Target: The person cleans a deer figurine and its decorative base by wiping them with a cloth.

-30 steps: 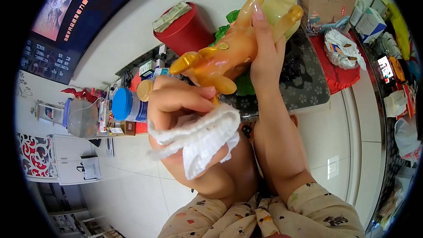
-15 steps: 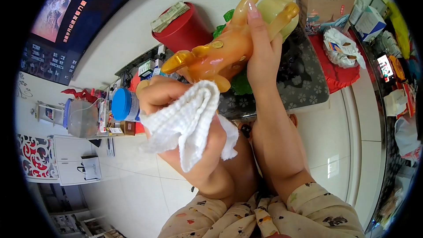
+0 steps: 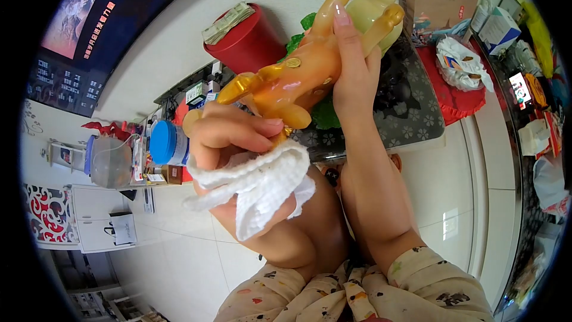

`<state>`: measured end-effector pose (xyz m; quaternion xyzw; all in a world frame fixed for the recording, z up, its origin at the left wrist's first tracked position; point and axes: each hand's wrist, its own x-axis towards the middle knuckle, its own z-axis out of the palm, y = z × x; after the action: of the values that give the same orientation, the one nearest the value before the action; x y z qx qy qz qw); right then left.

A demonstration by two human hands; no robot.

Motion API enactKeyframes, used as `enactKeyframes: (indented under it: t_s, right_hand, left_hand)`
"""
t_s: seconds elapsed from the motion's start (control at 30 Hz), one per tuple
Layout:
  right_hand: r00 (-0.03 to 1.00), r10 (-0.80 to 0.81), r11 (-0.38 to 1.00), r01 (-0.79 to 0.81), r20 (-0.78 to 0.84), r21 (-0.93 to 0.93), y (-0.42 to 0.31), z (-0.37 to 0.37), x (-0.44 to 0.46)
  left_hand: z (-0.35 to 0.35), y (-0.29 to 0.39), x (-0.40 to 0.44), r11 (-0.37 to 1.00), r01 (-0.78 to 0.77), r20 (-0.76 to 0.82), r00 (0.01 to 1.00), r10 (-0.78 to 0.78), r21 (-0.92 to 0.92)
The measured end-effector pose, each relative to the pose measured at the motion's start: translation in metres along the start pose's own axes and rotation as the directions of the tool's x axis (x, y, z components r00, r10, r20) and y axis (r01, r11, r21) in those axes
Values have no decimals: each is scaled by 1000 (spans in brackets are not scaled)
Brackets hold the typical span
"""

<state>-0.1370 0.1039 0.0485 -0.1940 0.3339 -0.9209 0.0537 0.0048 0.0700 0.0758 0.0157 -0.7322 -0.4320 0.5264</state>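
Note:
My left hand (image 3: 223, 137) is closed around a bunched white cloth (image 3: 271, 182). Its fingertips meet at a small golden part under the near end of a glossy amber-orange animal figurine (image 3: 307, 80) with gold-tipped limbs and coin-like marks. The figurine is tilted, and my right hand (image 3: 353, 62) grips it by the body, thumb lying along a raised limb. Green leaf shapes (image 3: 326, 113) and a pale green rounded piece (image 3: 381, 18) show behind it; whether they join the figurine I cannot tell. The right fingers are partly hidden behind the figurine.
A dark floral-patterned tabletop (image 3: 417, 122) lies beneath. Behind stands a red bin (image 3: 253, 42) with banknotes on its top. To the left are a blue-lidded tub (image 3: 164, 143) and a clear container (image 3: 111, 161). A brown paper bag (image 3: 441, 0) and a white plastic bag (image 3: 459, 62) are at right.
My left hand has turned, so its fingertips now show at the figurine's underside. The cloth has swung slightly right and down. My right hand and the figurine have barely moved.

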Motion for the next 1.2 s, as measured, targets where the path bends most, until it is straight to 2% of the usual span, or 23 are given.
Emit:
enactKeyframes:
  t_s: [0.23,0.4,0.6,0.7,0.83,1.03,1.1,1.2]
  right_hand:
    - [1000,25,1000,-25,13,-1,2,-3,1]
    - [999,49,999,-49,9,5,-1,-1,1]
    - [999,35,999,-35,-14,-29,2,-3,1]
    - [999,46,999,-46,-11,-9,2,-3,0]
    - [999,41,999,-41,7,3,0,-2,0]
    - [1000,1,1000,-1,20,-2,4,-4,2]
    - [1000,4,1000,-4,11,-4,3,-3,2]
    - [999,35,999,-35,-3,-3,-1,-1,1]
  left_hand:
    - [-2,5,-1,998,-13,50,999,10,56]
    - [13,16,0,999,27,-110,994,-23,43]
    - [0,0,-2,989,-76,34,997,72,128]
    - [4,0,-3,996,-33,-36,999,36,79]
    - [3,-1,-2,1000,-18,-14,1000,18,-19]
    - [-7,-8,2,990,-128,83,989,124,50]
    - [-3,-2,3,992,-112,41,993,110,58]
    - [12,15,1,997,2,-95,995,5,73]
